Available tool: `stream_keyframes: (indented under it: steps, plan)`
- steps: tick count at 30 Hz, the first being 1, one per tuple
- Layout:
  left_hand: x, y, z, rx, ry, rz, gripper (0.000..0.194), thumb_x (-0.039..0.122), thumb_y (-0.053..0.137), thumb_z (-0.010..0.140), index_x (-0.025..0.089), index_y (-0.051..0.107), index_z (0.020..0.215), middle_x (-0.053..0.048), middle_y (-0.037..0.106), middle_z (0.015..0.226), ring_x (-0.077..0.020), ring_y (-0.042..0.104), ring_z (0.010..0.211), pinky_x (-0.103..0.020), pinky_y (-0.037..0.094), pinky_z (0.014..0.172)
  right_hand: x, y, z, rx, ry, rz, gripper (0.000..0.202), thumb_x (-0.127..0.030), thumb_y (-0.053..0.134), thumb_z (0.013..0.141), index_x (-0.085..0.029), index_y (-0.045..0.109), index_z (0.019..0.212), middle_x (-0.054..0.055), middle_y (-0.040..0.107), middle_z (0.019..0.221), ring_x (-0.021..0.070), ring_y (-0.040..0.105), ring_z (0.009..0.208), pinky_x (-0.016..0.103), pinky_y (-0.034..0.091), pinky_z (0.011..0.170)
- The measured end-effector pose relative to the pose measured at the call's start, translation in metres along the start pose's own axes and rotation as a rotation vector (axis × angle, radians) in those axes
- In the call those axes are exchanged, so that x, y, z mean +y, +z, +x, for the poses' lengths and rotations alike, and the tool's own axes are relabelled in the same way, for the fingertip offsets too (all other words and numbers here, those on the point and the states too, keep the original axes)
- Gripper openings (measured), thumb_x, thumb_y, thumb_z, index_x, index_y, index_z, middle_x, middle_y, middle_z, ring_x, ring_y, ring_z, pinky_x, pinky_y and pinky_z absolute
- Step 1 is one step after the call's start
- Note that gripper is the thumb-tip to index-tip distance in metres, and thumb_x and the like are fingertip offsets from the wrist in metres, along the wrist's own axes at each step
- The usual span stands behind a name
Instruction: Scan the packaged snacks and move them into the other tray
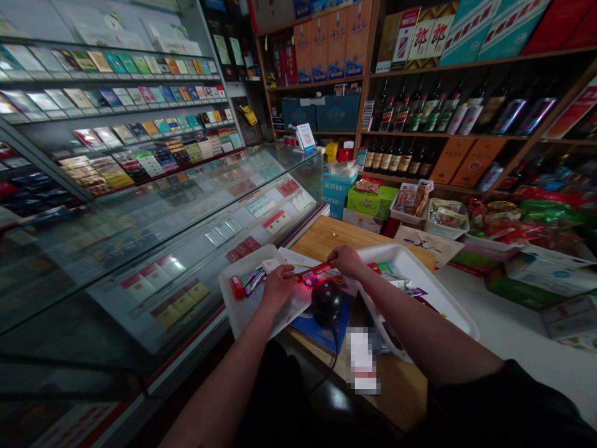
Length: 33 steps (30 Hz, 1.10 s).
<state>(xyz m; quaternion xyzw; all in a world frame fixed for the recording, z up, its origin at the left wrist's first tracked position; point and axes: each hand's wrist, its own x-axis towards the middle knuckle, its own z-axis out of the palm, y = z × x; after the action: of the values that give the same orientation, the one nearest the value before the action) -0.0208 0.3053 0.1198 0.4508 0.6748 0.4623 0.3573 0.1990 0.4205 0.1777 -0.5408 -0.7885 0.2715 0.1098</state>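
Red packet (315, 272) illegible, white item (362, 358) pixelated, upper-right red box (557, 26) cropped

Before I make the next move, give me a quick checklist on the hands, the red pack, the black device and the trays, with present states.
1. Left hand has a grip on the red pack: ok, at its left end.
2. Right hand has a grip too: ok, at the right end.
3. Red light at the pack, by the black device: ok, a glow shows.
4. Device's cable connected at its far end: cannot tell, that end isn't visible.
5. Left tray and right tray clear of the forearms: not ok, a forearm passes over each.
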Motion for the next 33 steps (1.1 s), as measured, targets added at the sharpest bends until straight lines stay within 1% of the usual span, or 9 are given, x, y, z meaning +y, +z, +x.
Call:
stream_keyframes:
  steps: [6, 9, 12, 14, 18, 23, 28, 33]
  plan:
    - [0.008, 0.014, 0.004, 0.009, 0.026, 0.080, 0.031, 0.018, 0.069, 0.075, 0.016, 0.066, 0.106, -0.002, 0.074, 0.081, -0.0169, 0.068, 0.073, -0.028, 0.048, 0.070, 0.011, -0.010, -0.005, 0.004, 0.007, -0.052, 0.020, -0.012, 0.066, 0.079, -0.019, 0.082, 0.089, 0.004, 0.079, 0.091, 0.0145, 0.070, 0.085, 0.019, 0.044, 0.069]
    - [0.010, 0.019, 0.005, 0.005, 0.016, 0.129, 0.032, 0.017, 0.068, 0.077, 0.017, 0.067, 0.109, -0.003, 0.074, 0.083, -0.0161, 0.068, 0.073, -0.026, 0.047, 0.068, 0.018, -0.009, -0.003, 0.000, 0.009, -0.064, 0.021, -0.012, 0.067, 0.078, -0.019, 0.082, 0.091, 0.004, 0.079, 0.092, 0.0152, 0.070, 0.086, 0.020, 0.044, 0.070]
    - [0.009, 0.023, 0.006, 0.027, -0.003, 0.220, 0.032, 0.018, 0.068, 0.078, 0.017, 0.068, 0.110, -0.004, 0.075, 0.085, -0.0156, 0.067, 0.072, -0.025, 0.045, 0.064, 0.024, -0.007, -0.001, 0.007, 0.008, -0.078, 0.023, -0.012, 0.068, 0.076, -0.019, 0.082, 0.093, 0.004, 0.079, 0.093, 0.0158, 0.070, 0.088, 0.020, 0.044, 0.070]
    - [0.008, 0.025, 0.006, 0.039, -0.010, 0.267, 0.031, 0.019, 0.068, 0.080, 0.017, 0.069, 0.110, -0.004, 0.075, 0.086, -0.0154, 0.067, 0.073, -0.024, 0.044, 0.065, 0.027, -0.006, -0.002, 0.007, 0.002, -0.090, 0.023, -0.012, 0.067, 0.076, -0.019, 0.082, 0.093, 0.005, 0.080, 0.093, 0.0161, 0.070, 0.088, 0.020, 0.044, 0.070]
    - [0.011, 0.026, 0.006, 0.008, 0.016, 0.221, 0.031, 0.016, 0.067, 0.080, 0.016, 0.066, 0.111, -0.005, 0.075, 0.089, -0.0164, 0.069, 0.079, -0.026, 0.048, 0.071, 0.031, -0.006, -0.004, 0.007, 0.002, -0.073, 0.024, -0.012, 0.063, 0.078, -0.020, 0.082, 0.090, 0.004, 0.079, 0.090, 0.0152, 0.070, 0.085, 0.020, 0.043, 0.068]
    - [0.019, 0.030, 0.006, -0.001, 0.064, 0.168, 0.031, 0.017, 0.067, 0.079, 0.015, 0.066, 0.110, -0.006, 0.075, 0.087, -0.0185, 0.070, 0.079, -0.029, 0.050, 0.073, 0.035, -0.013, -0.006, 0.055, 0.011, -0.048, 0.022, -0.012, 0.064, 0.078, -0.020, 0.081, 0.088, 0.003, 0.079, 0.089, 0.0144, 0.069, 0.083, 0.020, 0.042, 0.067]
    - [0.033, 0.040, 0.004, 0.014, 0.100, 0.211, 0.031, 0.018, 0.067, 0.080, 0.015, 0.068, 0.111, -0.007, 0.076, 0.090, -0.0181, 0.070, 0.080, -0.029, 0.050, 0.073, 0.042, -0.024, -0.011, 0.085, 0.032, -0.003, 0.020, -0.011, 0.065, 0.077, -0.020, 0.081, 0.086, 0.002, 0.078, 0.086, 0.0138, 0.068, 0.082, 0.020, 0.040, 0.065]
    - [0.060, 0.057, -0.006, 0.013, 0.168, 0.293, 0.027, 0.019, 0.066, 0.083, 0.017, 0.069, 0.109, -0.005, 0.076, 0.091, -0.0183, 0.070, 0.083, -0.029, 0.049, 0.077, 0.058, -0.039, -0.020, 0.125, 0.086, 0.009, 0.020, -0.012, 0.065, 0.077, -0.020, 0.080, 0.087, 0.001, 0.077, 0.082, 0.0139, 0.067, 0.078, 0.020, 0.040, 0.063]
